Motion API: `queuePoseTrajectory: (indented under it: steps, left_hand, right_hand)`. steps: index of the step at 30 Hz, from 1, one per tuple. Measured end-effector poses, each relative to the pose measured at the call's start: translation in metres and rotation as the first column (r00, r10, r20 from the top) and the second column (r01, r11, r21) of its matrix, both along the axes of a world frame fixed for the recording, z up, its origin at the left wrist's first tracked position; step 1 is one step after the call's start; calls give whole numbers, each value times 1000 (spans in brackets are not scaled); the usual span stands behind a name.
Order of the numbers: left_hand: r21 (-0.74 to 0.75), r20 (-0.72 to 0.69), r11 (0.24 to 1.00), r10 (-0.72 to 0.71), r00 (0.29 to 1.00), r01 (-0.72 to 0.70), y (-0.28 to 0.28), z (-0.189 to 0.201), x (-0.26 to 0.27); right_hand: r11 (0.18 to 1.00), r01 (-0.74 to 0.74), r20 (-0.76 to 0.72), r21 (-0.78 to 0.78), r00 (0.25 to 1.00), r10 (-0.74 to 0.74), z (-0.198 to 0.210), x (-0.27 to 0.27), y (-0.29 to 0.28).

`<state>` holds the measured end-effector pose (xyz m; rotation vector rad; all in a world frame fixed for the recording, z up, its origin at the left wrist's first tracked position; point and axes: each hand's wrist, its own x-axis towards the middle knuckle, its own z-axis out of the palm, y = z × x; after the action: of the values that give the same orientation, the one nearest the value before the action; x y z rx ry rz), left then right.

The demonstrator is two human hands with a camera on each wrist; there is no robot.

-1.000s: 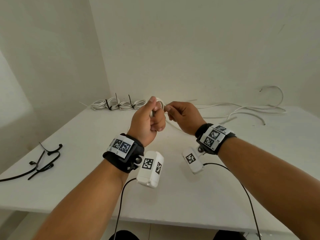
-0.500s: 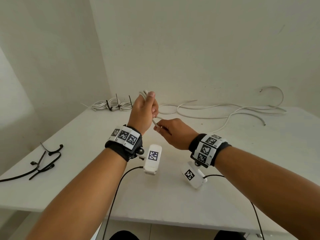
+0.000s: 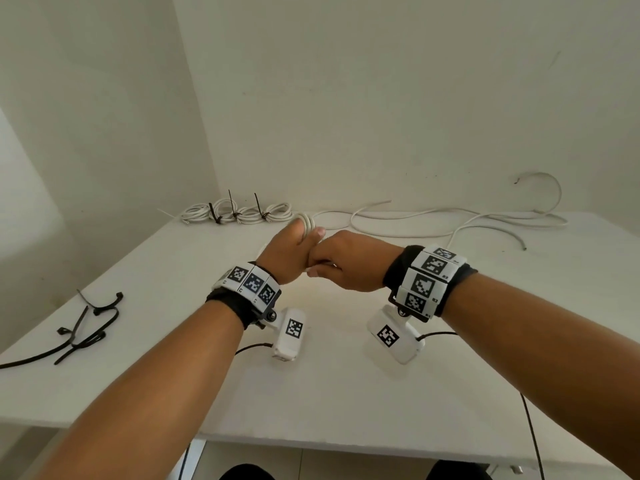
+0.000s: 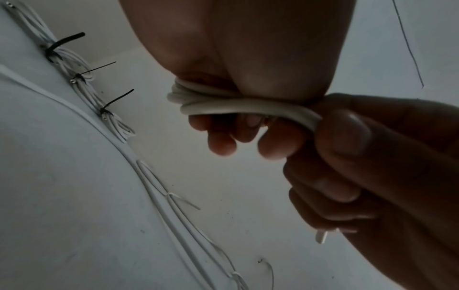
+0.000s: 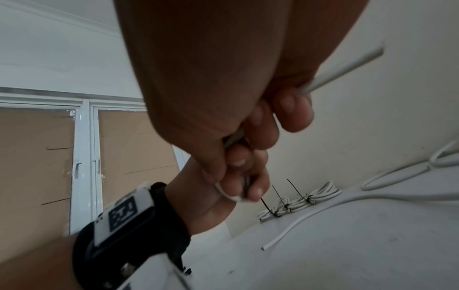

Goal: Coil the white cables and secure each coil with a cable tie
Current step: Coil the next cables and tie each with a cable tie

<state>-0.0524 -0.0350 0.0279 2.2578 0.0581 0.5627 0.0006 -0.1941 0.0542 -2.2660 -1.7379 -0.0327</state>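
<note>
My left hand (image 3: 294, 252) is raised above the middle of the white table (image 3: 311, 393) and grips a small coil of white cable (image 3: 307, 224); in the left wrist view the loops (image 4: 223, 104) wrap round its fingers. My right hand (image 3: 341, 265) touches the left one and pinches the same cable (image 5: 347, 68), whose free end sticks out past the fingers. Three finished coils (image 3: 239, 213), each bound with a black tie, lie at the back left by the wall. Loose white cables (image 3: 450, 223) trail along the back edge to the right.
Several spare black cable ties (image 3: 83, 330) lie near the table's left edge. Walls close off the table at the back and the left. Thin black leads (image 3: 530, 427) run from the wrist cameras over the front edge.
My left hand has come down from its raised position with the coil. My right hand has risen and moved up against it, and the two now touch.
</note>
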Motion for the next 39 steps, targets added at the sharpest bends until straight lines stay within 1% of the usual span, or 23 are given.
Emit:
queuePoseTrajectory:
  steps: [3,6,9,10,12,14,17,19,21,23,24,28,31,34,37,39]
  left_hand:
    - [-56,-126,995,-83,989,77,-2,-6,-8]
    - [-138,-147,977,-181,972,161,-6,-2,-15]
    - [-248,-164,952,-222,961,178,-12,2,-17]
    - [-311,-162,931,-252,954,193,-12,1,-17]
    - [-456,-151,860,-327,933,228,-12,-1,-17]
    - [-558,-150,794,-384,911,242,-12,0,-17]
    - [-621,-129,728,-460,878,290,-13,3,-20]
    - [-653,-80,683,-491,868,326,-15,3,-23]
    - [-703,-18,615,-518,855,358,-18,4,-24]
    - [-758,40,540,-521,853,366,-21,7,-24]
    - [-774,63,515,-515,855,368,-23,8,-25]
    - [-805,130,454,-492,861,381,-25,10,-24]
    - [-842,191,371,-473,860,391,-23,13,-20]
    - [-859,232,314,-464,855,404,-20,14,-15]
    - [-872,258,267,-461,849,410,-23,13,-13]
    - [-887,245,264,-426,871,378,-26,14,-14]
  right_hand:
    - [993,7,-47,118,999,-1,5,7,-4]
    - [979,15,-71,205,997,0,10,10,-6]
    - [961,31,-83,276,996,-8,18,13,-6]
    - [960,28,-93,279,996,-2,21,14,-6]
    - [959,12,-133,282,991,27,26,16,-7]
    - [952,7,-168,305,985,46,30,18,-10]
    - [924,69,-228,377,973,20,34,26,-15]
    - [898,128,-289,421,957,-1,33,30,-19]
    - [877,153,-327,455,945,5,26,31,-19]
    - [847,171,-361,503,932,26,17,31,-18]
    - [826,185,-381,532,924,39,13,30,-17]
    - [744,235,-440,625,894,87,-2,24,-15]
    - [732,208,-442,648,886,139,-13,16,-14]
    - [721,243,-452,649,885,109,-23,11,-10]
    - [681,313,-509,663,854,104,-26,8,-4]
    - [660,338,-492,671,869,54,-26,6,-1]
